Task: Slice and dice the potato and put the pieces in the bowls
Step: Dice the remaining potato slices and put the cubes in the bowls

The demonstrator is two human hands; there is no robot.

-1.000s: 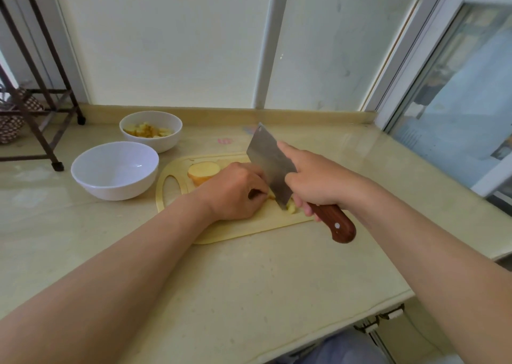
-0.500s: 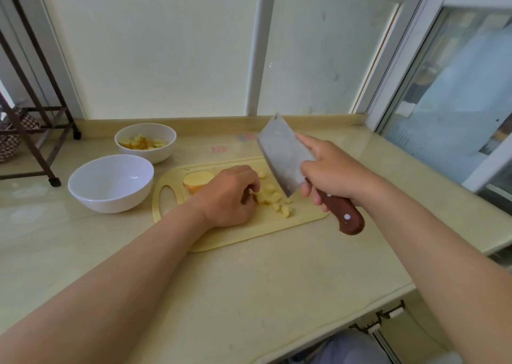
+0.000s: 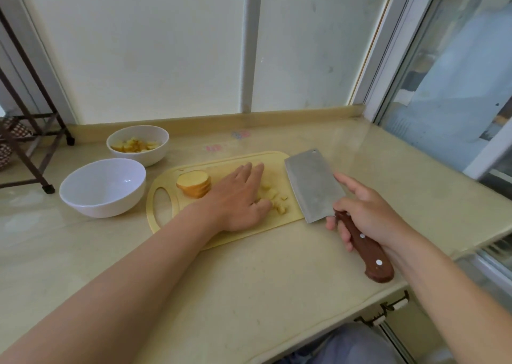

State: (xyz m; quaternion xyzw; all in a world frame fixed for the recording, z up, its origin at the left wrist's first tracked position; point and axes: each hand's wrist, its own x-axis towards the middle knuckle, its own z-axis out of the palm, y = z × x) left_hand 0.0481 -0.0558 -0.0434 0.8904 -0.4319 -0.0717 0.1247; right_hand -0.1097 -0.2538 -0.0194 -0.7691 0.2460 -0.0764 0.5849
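The left grip [image 3: 238, 197], flat and open, rests on the diced potato [image 3: 273, 194] on the board [image 3: 249, 233] near the table's far edge, so sweeping toward the cleaver [image 3: 313, 183], held by the right grip [image 3: 368, 216], could cut fingers [image 3: 247, 169] or scatter cubes.

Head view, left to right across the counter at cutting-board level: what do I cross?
Empty bowl → potato slices → left hand → diced potato → knife → right hand.

Potato slices [image 3: 194, 183] and dice [image 3: 273, 194] pictured on a board [image 3: 191, 211].
Slices are stacked leaning, dice scattered; a white nearer bowl [image 3: 91, 208] and pieces-filled farther bowl [image 3: 155, 156] are set leftward.
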